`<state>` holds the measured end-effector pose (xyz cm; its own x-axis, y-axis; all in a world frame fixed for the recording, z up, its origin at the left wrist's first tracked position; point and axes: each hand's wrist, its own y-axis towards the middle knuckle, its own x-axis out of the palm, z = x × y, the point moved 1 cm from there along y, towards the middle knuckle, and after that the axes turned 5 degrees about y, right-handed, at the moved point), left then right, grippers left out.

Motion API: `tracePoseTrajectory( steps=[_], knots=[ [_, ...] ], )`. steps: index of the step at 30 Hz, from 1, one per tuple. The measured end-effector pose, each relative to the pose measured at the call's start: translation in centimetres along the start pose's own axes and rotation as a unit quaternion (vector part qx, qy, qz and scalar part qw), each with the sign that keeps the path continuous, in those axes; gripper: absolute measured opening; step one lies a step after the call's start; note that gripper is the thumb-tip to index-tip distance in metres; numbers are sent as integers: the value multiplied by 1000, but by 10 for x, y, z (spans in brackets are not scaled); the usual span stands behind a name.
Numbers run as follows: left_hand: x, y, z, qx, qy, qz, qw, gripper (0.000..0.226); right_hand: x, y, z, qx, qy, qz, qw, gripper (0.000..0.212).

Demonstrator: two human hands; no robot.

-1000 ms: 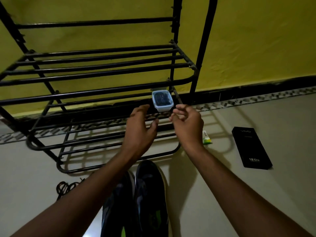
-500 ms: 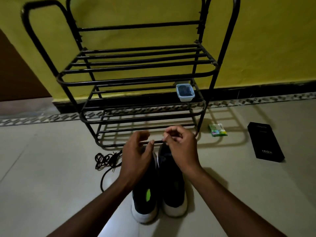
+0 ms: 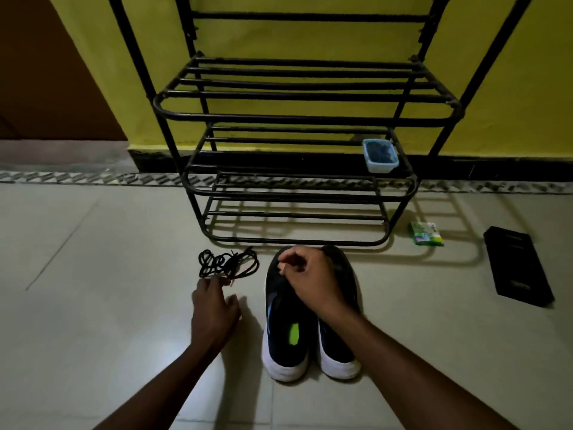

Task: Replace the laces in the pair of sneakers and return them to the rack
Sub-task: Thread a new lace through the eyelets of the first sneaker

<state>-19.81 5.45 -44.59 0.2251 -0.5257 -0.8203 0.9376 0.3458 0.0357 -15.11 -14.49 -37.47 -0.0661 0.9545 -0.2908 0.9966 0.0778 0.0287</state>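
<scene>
Left hand (image 3: pixel 214 308) at tangled laces (image 3: pixel 228 263), centre-left: pinch unclear. Right hand (image 3: pixel 310 274) curled over sneakers (image 3: pixel 285 346), hold unclear. Risk: pull knots tangle.

The bottom shelf (image 3: pixel 294 216) seems open; container (image 3: pixel 380 156) occupies middle.

The left hand (image 3: pixel 214 308) and right hand (image 3: pixel 310 282) are both bare, and so are the left forearm (image 3: pixel 161 386) and right forearm (image 3: pixel 412 361) behind them (uncovered all the way to the lower edge of the view). Both forearms are slender; dim light blurs finer detail.
</scene>
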Motion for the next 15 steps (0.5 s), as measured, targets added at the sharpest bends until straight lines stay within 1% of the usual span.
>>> tracePoseTrajectory(
  steps=[2, 5, 7, 9, 11, 12, 13, 15],
  knots=[
    [2, 6, -16, -55, 44, -2, 998, 33, 13, 7, 2, -5, -26, -35, 999, 12],
    [9, 13, -42, -142, 63, -20, 988, 19, 24, 12, 7, -13, -52, -81, 995, 11],
    [13, 18, -57, -145, 76, -45, 985, 17, 28, 11, 11, -13, -68, -115, 991, 10],
    [12, 20, -60, -143, 67, -60, 986, 13, 31, 7, 14, -9, -82, -140, 987, 10],
    [5, 22, -52, -116, 29, -44, 992, 4, 31, 4, 14, -7, -85, -141, 986, 12],
    [-1, 24, -44, -82, -8, -16, 997, 9, 32, 5, 12, -12, -89, -133, 987, 17],
    [-9, 24, -33, -37, -50, 17, 998, 15, 33, 5, 9, -19, -94, -123, 988, 25],
    [-28, 22, -2, 72, -109, 79, 988, 16, 34, 7, -2, -30, -107, -116, 987, 53]
  ],
)
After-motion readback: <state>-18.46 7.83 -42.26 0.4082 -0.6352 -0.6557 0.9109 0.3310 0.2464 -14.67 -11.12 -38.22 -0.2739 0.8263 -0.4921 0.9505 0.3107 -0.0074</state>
